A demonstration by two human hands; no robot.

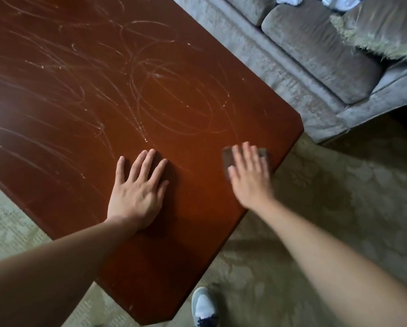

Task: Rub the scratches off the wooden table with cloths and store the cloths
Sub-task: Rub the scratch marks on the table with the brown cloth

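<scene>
Dim light is falling across a reddish wooden counter (103, 102) covered in pale looping scratches (169, 102), with a grey sofa (315, 67) beyond it and patterned carpet (315, 220) underneath. Left hand (136, 194) is lying flat and bare, fingers (148, 164) spread, bracing the top. Right hand (250, 175) is pressing a small dark cloth (227, 159) flat beneath extended fingers near the counter's right edge. Rubbing well probably means firm, even pressure, working along each mark and moving inward, where most scratches are lying untouched.
</scene>
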